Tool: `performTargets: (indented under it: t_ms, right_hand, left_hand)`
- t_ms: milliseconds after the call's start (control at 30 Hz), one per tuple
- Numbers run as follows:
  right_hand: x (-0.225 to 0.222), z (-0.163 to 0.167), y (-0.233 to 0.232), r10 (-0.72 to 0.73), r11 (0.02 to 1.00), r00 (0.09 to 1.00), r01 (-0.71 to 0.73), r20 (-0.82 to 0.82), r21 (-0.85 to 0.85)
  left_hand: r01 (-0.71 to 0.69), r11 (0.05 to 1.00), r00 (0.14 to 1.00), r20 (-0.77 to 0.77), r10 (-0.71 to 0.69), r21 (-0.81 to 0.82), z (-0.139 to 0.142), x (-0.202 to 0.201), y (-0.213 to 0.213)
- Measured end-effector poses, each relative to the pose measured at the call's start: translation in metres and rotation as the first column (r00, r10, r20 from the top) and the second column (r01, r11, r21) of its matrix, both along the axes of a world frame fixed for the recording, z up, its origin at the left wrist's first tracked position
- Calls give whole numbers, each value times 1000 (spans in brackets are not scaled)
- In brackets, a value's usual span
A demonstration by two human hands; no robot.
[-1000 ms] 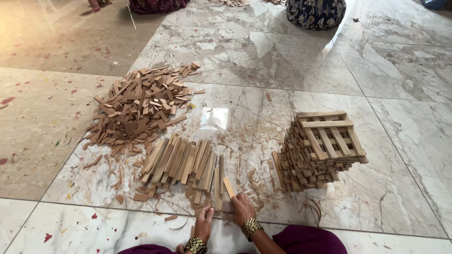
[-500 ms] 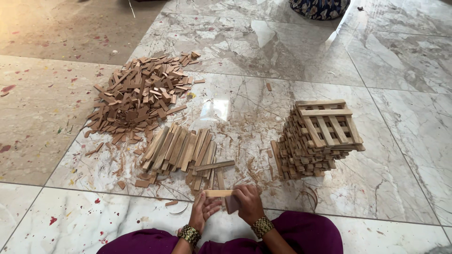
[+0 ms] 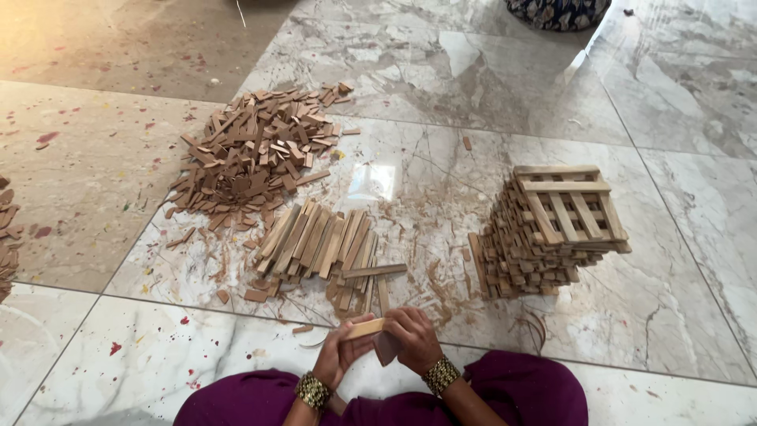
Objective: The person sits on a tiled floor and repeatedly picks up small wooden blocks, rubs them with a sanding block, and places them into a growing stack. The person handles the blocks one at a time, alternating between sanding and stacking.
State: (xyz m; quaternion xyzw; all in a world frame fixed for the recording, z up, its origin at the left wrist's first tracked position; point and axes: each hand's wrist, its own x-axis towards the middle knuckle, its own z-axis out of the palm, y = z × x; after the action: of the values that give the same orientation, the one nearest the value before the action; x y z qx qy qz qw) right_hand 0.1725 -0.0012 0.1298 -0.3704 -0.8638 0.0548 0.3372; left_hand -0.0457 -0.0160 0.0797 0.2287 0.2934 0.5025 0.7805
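Observation:
Low in the head view, my left hand [image 3: 341, 353] and my right hand [image 3: 414, 338] hold one light wooden stick [image 3: 364, 327] between them, close to my lap in purple cloth. A dark flat piece shows under my right hand. Just beyond lies a loose row of long wooden sticks [image 3: 319, 241] on the marble floor. Further left sits a heap of short brown wood offcuts [image 3: 252, 150]. To the right stands a crisscross stacked tower of sticks [image 3: 548, 229].
Wood shavings and chips litter the floor [image 3: 441, 189] around the sticks. More brown pieces [image 3: 8, 229] lie at the left edge. A dark patterned bundle [image 3: 556, 12] sits at the top. Paint specks dot the tiles.
My hands drew back from the row of sticks toward my lap, bringing one stick with them; both hands now hold it. The camera tilted down slightly.

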Motion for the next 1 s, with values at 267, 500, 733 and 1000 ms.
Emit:
performTargets:
  t_ms: [267,500,733,1000]
  right_hand:
    - [8,-31,10,12,983,996,4,-86,185]
    - [31,-95,37,-564,581,825,365,-36,-728]
    - [-17,-88,-16,-264,915,962,230,-61,-332]
    - [-24,-85,10,-535,599,811,562,237,-570]
  left_hand:
    - [53,999,994,96,-53,0,-1,-1,-10]
    - [-172,944,983,10,182,-281,-70,29,18]
    - [-158,972,986,24,165,-171,-77,44,17]
    - [-106,994,993,47,107,-27,-70,43,4]
